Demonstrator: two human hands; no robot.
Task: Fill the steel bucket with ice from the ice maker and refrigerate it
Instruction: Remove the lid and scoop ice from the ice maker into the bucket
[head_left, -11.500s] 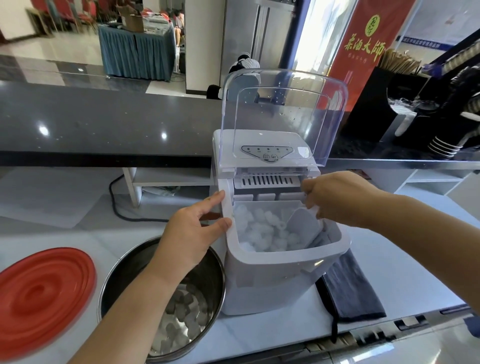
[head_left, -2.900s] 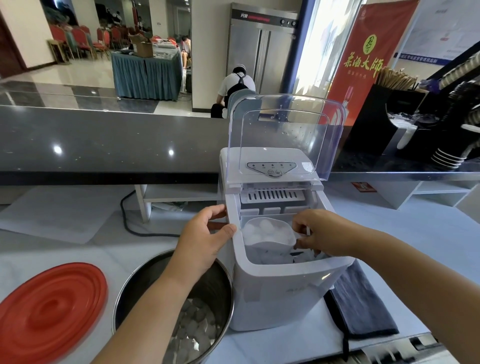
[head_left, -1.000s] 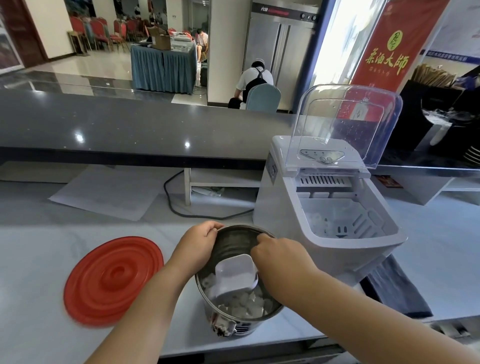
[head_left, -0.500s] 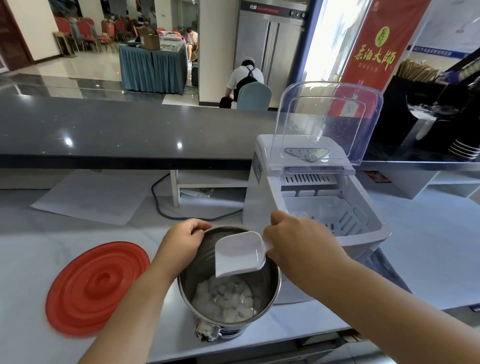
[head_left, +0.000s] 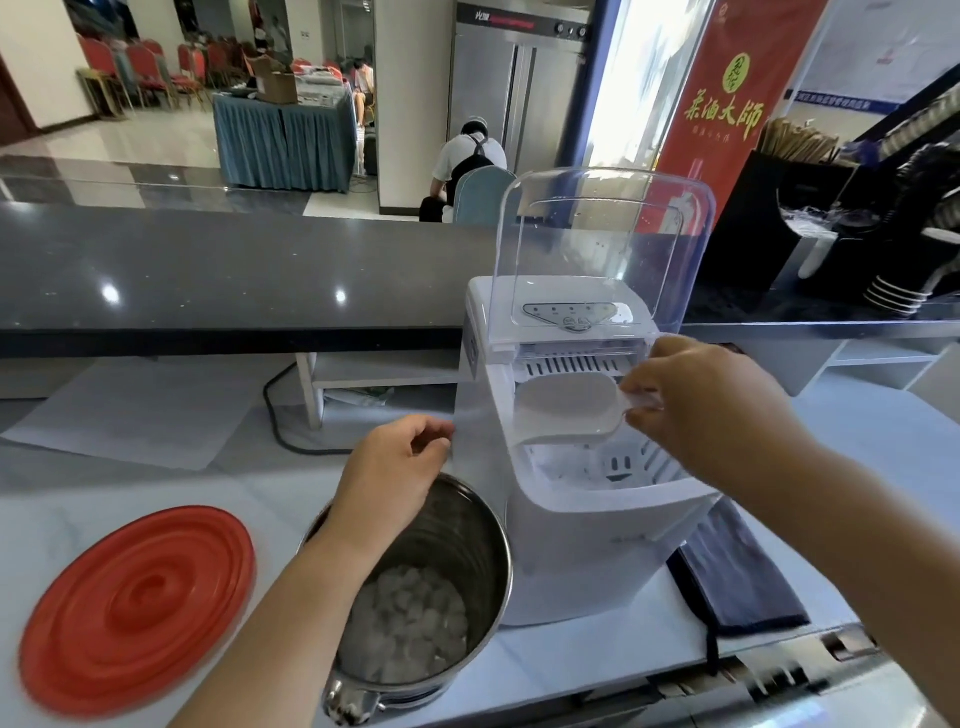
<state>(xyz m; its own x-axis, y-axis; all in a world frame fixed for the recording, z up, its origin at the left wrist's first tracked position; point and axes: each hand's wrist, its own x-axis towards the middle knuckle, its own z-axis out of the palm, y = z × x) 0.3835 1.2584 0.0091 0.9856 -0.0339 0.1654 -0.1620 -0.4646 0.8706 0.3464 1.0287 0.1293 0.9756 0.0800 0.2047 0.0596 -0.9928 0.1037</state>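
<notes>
Bucket (head_left: 460, 535) filling is mid-cycle, and the change shows at the right hand (head_left: 711, 410). Its fingertips (head_left: 636, 397) pinch the short handle of the scoop (head_left: 566, 410), which half a second ago hung tipped over the bucket. It is now back above the ice maker (head_left: 587, 561), held over the open basket (head_left: 623, 467), and it looks empty. The left hand (head_left: 395, 467) has come off the bucket's far rim. It now sits just above that rim with its fingers loosely curled toward the maker's side wall. I cannot tell whether they touch the wall or grip anything. The bucket stands on the counter (head_left: 519, 660), against the maker's left side, with the left forearm crossing over it. The ice (head_left: 410, 623) in it covers the bottom and lies well below the rim. In the basket the slotted walls show bare and only a little ice is left toward the left corner. So the last load has landed and another scoop is being lined up. I judge the maker has only a scoop or so left to give, so the bucket will probably stay short of full. The clear lid (head_left: 602, 239) of the maker stands up and out of the way. The red lid (head_left: 140, 608) lies flat to the bucket's left, ready for covering before the bucket goes into the fridge. A dark cloth (head_left: 737, 587) lies on the maker's right.
</notes>
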